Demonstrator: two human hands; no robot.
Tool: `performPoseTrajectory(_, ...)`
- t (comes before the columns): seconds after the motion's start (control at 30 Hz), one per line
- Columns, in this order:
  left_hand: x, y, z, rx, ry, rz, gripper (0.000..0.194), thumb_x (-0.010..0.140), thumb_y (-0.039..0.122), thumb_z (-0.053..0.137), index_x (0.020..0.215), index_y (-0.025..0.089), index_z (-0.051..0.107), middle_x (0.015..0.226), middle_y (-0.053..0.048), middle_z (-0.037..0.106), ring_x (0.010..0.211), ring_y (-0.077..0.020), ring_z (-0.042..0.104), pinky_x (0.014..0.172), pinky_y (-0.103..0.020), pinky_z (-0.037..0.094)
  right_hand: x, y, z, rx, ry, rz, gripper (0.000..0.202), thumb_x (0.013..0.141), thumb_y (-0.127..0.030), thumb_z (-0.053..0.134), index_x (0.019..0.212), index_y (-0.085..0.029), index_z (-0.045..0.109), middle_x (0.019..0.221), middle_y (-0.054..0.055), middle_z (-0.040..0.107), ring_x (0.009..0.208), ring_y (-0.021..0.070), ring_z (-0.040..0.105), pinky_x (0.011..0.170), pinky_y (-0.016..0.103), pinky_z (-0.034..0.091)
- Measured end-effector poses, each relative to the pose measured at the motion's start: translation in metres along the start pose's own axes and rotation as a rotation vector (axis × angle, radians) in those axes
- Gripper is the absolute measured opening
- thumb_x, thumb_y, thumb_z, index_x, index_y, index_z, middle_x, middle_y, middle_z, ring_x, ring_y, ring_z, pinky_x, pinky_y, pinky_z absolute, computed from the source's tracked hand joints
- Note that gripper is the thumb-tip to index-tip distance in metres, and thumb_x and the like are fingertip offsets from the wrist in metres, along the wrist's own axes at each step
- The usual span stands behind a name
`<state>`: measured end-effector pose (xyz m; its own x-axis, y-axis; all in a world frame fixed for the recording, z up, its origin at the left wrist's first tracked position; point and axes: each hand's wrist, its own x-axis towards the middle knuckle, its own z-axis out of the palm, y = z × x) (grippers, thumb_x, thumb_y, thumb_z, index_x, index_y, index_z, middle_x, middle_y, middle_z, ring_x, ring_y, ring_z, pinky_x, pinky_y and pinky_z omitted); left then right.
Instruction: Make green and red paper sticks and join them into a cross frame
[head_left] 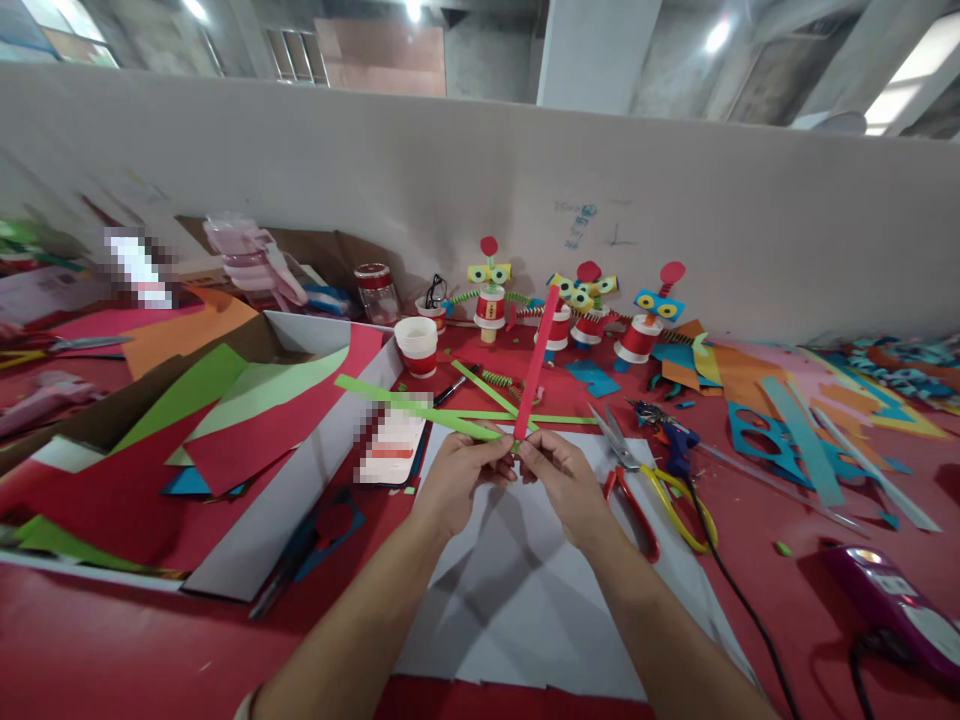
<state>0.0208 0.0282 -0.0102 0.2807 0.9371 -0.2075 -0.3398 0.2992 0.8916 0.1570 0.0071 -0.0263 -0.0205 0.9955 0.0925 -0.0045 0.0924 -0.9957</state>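
Above a white sheet (517,610), my left hand (454,480) and my right hand (566,485) meet, fingertips pinched. Between them they grip two paper strips where their ends cross. The red paper strip (536,375) points up and away; the green paper strip (405,403) reaches out to the left. My fingers partly hide the crossing. Behind the hands lie more green strips (562,418) and small folded paper springs (497,380). Right of my right hand are yellow-handled scissors (667,490) and red-handled pliers (636,515).
At left stands a box (255,520) of coloured paper. A phone (390,450) and stacked paper cups (417,348) are nearby. Several paper-cup robot figures (491,308) line the wall. A glue gun (679,445) trails its cord at right, near a purple device (892,610).
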Motion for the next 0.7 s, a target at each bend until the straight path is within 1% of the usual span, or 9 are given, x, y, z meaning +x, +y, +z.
performPoseTrajectory(0.2,0.0015,-0.0017,-0.0001,-0.057,-0.036,-0.042,0.022,0.062,0.032,0.078,0.062,0.015,0.064,0.053,0.0,0.06,0.046,-0.0088,0.054,0.046,-0.021,0.039,-0.0013,-0.002,0.0011,0.156,0.01,0.074,0.03,0.077,-0.044,0.066,0.061,-0.021,0.055,0.057,-0.005,0.05,0.057,0.0121,0.044,0.06,0.028,0.036)
performPoseTrajectory(0.27,0.0017,-0.0019,-0.0001,-0.063,-0.031,-0.036,0.021,0.062,0.03,0.078,0.062,0.014,0.065,0.054,0.0,0.061,0.047,-0.0087,0.055,0.045,-0.02,0.04,-0.0012,-0.0019,0.0011,0.18,0.038,0.083,0.027,0.075,-0.043,0.07,0.065,-0.021,0.057,0.06,-0.004,0.053,0.059,0.0121,0.046,0.061,0.028,0.037)
performPoseTrajectory(0.33,0.0014,-0.0015,0.0002,-0.056,-0.027,-0.029,0.021,0.061,0.03,0.079,0.062,0.014,0.066,0.054,-0.001,0.061,0.047,-0.0087,0.055,0.045,-0.02,0.04,-0.0008,-0.002,0.0009,0.222,0.059,0.09,0.023,0.071,-0.041,0.074,0.073,-0.022,0.061,0.067,-0.003,0.058,0.063,0.013,0.051,0.065,0.029,0.04)
performPoseTrajectory(0.43,0.0002,0.0002,0.0014,-0.035,-0.034,-0.021,0.022,0.06,0.031,0.079,0.061,0.013,0.067,0.054,-0.001,0.062,0.046,-0.0091,0.056,0.045,-0.02,0.041,-0.0004,-0.0033,0.0003,0.289,0.04,0.115,0.025,0.068,-0.041,0.076,0.08,-0.022,0.064,0.073,-0.002,0.063,0.067,0.0148,0.055,0.069,0.032,0.044)
performPoseTrajectory(0.6,-0.0007,0.0015,0.003,-0.035,-0.028,-0.027,0.023,0.058,0.032,0.08,0.06,0.012,0.069,0.052,-0.002,0.062,0.047,-0.0095,0.056,0.046,-0.019,0.043,-0.0004,-0.0074,-0.0005,0.368,0.035,0.152,0.023,0.065,-0.038,0.08,0.073,-0.021,0.066,0.07,-0.002,0.063,0.067,0.0142,0.056,0.067,0.031,0.045)
performPoseTrajectory(0.7,0.0004,0.0,0.0025,-0.067,-0.023,-0.045,0.023,0.058,0.031,0.081,0.062,0.011,0.07,0.053,-0.003,0.064,0.047,-0.0093,0.057,0.046,-0.019,0.044,-0.0002,-0.0088,0.0,0.408,0.055,0.164,0.024,0.061,-0.037,0.082,0.068,-0.021,0.065,0.065,-0.003,0.063,0.065,0.014,0.057,0.066,0.031,0.046)
